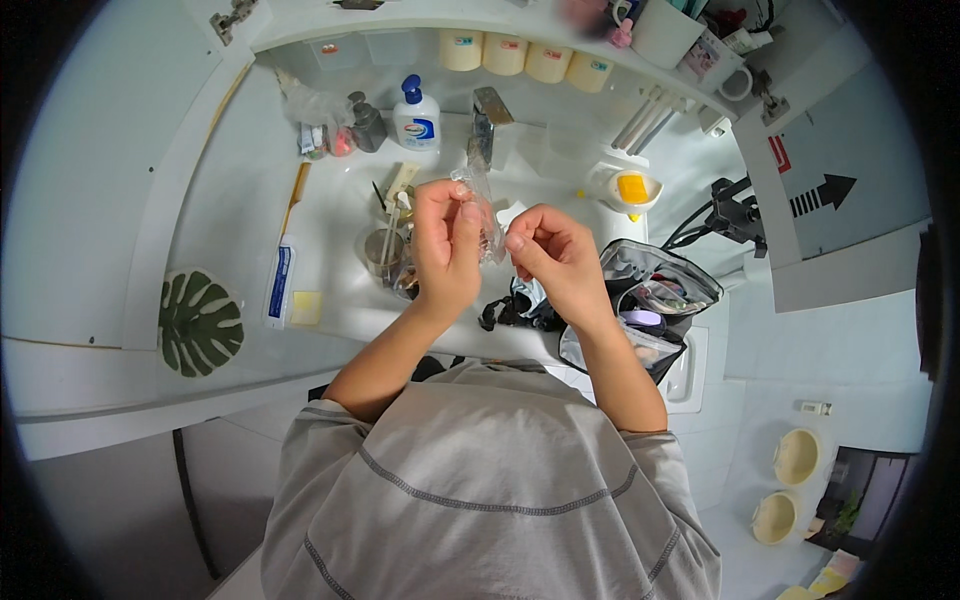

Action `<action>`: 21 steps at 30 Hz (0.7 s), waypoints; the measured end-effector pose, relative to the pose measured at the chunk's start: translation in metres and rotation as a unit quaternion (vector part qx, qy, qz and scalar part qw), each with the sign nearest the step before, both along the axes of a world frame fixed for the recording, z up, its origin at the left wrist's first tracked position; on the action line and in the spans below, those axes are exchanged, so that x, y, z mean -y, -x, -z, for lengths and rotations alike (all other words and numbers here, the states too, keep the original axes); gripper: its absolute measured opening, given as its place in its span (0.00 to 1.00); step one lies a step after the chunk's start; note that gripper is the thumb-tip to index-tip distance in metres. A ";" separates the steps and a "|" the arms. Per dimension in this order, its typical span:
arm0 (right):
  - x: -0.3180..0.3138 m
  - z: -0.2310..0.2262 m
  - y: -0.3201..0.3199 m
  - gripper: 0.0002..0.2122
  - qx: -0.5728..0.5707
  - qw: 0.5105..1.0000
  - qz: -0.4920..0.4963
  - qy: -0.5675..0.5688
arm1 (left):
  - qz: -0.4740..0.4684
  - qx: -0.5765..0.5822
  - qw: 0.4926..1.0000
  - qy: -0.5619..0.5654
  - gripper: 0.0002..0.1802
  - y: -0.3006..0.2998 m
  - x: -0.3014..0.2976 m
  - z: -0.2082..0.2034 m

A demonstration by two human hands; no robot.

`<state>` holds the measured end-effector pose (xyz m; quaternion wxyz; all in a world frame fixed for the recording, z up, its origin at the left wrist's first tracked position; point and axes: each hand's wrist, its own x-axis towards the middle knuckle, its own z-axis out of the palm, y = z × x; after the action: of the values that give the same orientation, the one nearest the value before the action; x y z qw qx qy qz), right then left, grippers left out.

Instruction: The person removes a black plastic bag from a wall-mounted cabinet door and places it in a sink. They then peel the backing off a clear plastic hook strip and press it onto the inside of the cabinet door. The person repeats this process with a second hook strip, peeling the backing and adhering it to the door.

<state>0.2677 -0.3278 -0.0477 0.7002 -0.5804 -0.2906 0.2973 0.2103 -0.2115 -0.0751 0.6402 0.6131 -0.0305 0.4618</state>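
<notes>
Pinching one plastic film [489,236], transparent, crinkled, glossy, in our left hand [447,238], we have our right hand [556,256] curled at its right edge, grip indeterminable.

Bathrm: tap [489,122], soap btl [416,122]

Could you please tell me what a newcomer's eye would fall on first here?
Probably the left hand in the middle, holding crumpled clear plastic, with the right hand close beside it. Next, the dark green leaf shape at the left and the black arrow at the upper right likely stand out.
</notes>
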 end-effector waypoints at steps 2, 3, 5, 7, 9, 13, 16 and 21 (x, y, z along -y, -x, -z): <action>-0.002 -0.001 0.000 0.03 0.001 1.000 0.004 0.008 | -0.015 0.002 1.000 -0.019 0.04 -0.001 0.000 0.001; -0.003 0.000 -0.001 0.03 0.001 1.000 0.005 0.008 | -0.015 0.004 1.000 -0.023 0.04 -0.002 0.000 0.002; -0.003 0.003 -0.003 0.03 -0.003 1.000 0.002 0.010 | -0.004 0.007 1.000 -0.007 0.04 -0.002 -0.001 0.003; -0.001 0.007 -0.007 0.03 -0.011 1.000 -0.007 0.013 | 0.020 0.010 0.999 0.031 0.04 -0.002 -0.003 0.002; 0.002 0.012 -0.012 0.03 -0.015 0.999 -0.007 0.027 | 0.017 0.020 0.995 0.096 0.04 -0.003 -0.008 0.002; 0.011 0.044 -0.042 0.05 0.055 0.990 0.058 0.114 | -0.050 0.003 0.984 0.171 0.03 -0.002 -0.033 0.011; 0.012 0.106 -0.072 0.04 0.411 0.831 0.087 0.364 | -0.026 -0.044 0.973 0.223 0.03 0.007 -0.038 0.015; 0.000 0.200 -0.098 0.04 0.520 0.652 0.026 0.551 | 0.020 -0.076 0.962 0.261 0.03 0.014 -0.037 0.021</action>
<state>0.3662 -0.3275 -0.2477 -0.0071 -0.9266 -0.3745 0.0338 0.1964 -0.1743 -0.0965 0.7876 0.4569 0.1277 0.3933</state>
